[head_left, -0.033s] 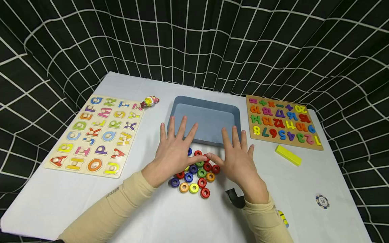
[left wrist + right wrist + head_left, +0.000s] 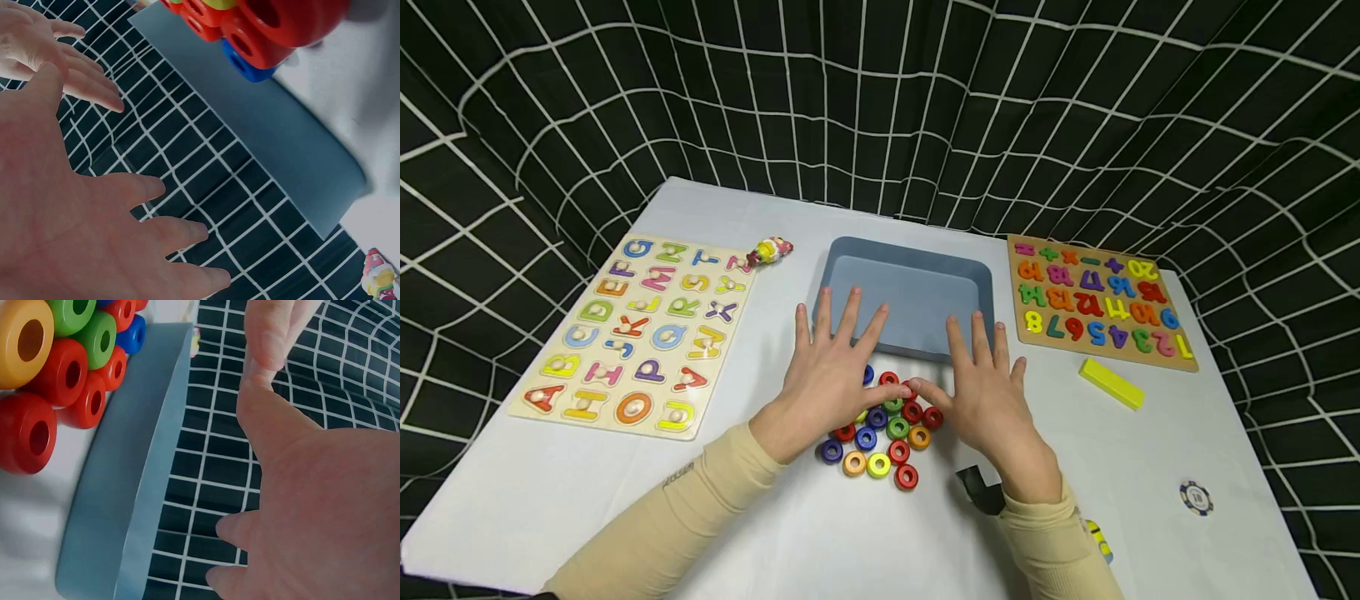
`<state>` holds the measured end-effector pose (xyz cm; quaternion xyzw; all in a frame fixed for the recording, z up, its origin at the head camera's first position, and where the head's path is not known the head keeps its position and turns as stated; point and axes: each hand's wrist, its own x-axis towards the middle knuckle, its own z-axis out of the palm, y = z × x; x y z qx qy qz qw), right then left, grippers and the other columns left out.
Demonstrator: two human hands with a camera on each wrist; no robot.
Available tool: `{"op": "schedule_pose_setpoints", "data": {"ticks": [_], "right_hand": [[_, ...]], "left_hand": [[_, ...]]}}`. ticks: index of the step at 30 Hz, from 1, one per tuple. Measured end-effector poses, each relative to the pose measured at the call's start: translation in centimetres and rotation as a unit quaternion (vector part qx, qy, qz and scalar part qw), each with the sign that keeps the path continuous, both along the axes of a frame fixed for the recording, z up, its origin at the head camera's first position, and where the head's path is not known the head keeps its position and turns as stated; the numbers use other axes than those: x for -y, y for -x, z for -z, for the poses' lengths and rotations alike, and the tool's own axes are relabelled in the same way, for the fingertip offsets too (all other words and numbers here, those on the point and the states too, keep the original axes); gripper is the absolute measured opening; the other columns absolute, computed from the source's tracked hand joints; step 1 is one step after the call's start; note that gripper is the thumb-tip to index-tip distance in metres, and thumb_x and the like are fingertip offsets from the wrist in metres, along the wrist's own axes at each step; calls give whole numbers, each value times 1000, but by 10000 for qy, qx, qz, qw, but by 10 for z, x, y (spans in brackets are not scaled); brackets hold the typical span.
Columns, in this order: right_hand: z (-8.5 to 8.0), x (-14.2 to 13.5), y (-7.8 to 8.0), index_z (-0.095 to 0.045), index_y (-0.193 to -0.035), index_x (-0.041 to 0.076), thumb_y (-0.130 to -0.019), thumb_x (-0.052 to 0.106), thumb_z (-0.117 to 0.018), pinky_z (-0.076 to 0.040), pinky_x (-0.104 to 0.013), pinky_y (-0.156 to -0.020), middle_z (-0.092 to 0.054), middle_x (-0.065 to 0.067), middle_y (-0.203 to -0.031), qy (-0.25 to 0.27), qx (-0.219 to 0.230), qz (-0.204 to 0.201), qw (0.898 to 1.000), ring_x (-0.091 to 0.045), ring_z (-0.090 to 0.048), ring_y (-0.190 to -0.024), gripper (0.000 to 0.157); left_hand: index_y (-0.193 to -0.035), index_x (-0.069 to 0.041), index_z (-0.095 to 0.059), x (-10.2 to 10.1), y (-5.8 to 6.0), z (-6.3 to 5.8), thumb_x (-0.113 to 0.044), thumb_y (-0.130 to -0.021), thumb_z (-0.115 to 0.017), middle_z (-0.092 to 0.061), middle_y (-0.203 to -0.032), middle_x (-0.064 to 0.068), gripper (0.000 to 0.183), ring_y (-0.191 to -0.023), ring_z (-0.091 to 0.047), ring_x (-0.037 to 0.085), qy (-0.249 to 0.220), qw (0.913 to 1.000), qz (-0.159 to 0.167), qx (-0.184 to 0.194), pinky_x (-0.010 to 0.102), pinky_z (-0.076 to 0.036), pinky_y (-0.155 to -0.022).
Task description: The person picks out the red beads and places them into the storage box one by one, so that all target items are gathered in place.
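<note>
In the head view my left hand (image 2: 826,382) and right hand (image 2: 992,400) are held palm down with fingers spread, and neither holds anything. The two thumbs point toward each other, their tips meeting or nearly so in this view. Beneath them lies a cluster of coloured rings, among them a red ring (image 2: 906,477), a yellow ring (image 2: 878,465) and a green ring (image 2: 897,428); the hands hide part of it. Both wrist views show the hands raised above the rings. Beyond the fingertips stands a blue-grey tray (image 2: 917,346) with nothing in it.
On the left lies a letter puzzle board (image 2: 598,333), with a small figurine (image 2: 770,251) at its far corner. A number puzzle board (image 2: 1030,329), a yellow block (image 2: 1111,383) and a poker chip (image 2: 1196,497) lie on the right. A yellow striped object (image 2: 1099,540) is partly behind the right sleeve.
</note>
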<state>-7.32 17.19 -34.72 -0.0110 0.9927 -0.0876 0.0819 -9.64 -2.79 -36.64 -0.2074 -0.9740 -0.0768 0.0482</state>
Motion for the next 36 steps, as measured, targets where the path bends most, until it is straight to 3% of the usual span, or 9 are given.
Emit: {"op": "schedule_pose_setpoints", "data": {"ticks": [8,13,17,22,26,32,36], "right_hand": [[-5,0,-5,-15,-156,20,-86,71,-49,-13,-69,-113,-6,-15,-163,161,-208,-10,9997,-42,-3,-149,93],[-3,-5,-17,-42,-145,15,-90,44,-65,-36,-59,-108,-41,-13,-150,864,-306,-27,9958,-36,-39,-137,66],[13,-10,-24,-58,-130,15,-88,24,-71,-50,-48,-94,-61,-6,-127,1255,163,-179,9918,-27,-59,-114,45],[35,-11,-28,-63,-124,14,-83,12,-75,-53,-39,-89,-64,-2,-117,1378,487,-285,9889,-17,-62,-102,43],[43,-9,-27,-66,-117,13,-82,9,-75,-54,-36,-85,-65,-1,-112,1429,416,-274,9885,-14,-63,-96,36],[37,-10,-23,-67,-114,14,-82,9,-75,-54,-35,-81,-65,0,-108,1387,210,-175,9900,-15,-62,-93,33],[23,-2,-5,-66,-118,13,-83,10,-74,-56,-40,-85,-66,-1,-110,1569,-364,-408,9861,-20,-65,-98,36]], "left_hand": [[-154,-24,-24,5,5,1,-85,-77,-41,-14,-161,18,100,-146,-4,50,37,9998,-10,216,69,-12,-114],[-156,-23,-17,13,18,4,-77,-81,-49,-8,-162,17,98,-147,-1,48,-349,9956,-118,858,64,-12,-117],[-157,-19,-4,28,42,17,-69,-84,-54,-4,-162,20,101,-147,-2,48,-887,9831,-438,1539,61,-11,-119],[-155,-14,9,50,65,33,-64,-86,-56,-9,-161,19,107,-147,-7,48,-1493,9605,-548,2285,60,-10,-119],[-155,-19,10,61,73,36,-62,-88,-55,-15,-160,22,103,-146,-8,49,-1711,9461,-533,2699,63,-10,-117],[-154,-26,13,67,78,35,-59,-90,-54,-10,-158,30,98,-142,-9,56,-1792,9358,-442,3005,69,-13,-113],[-155,-23,12,68,81,37,-58,-89,-57,-10,-158,30,101,-141,-12,57,-1805,9345,-490,3030,67,-17,-113]]}}
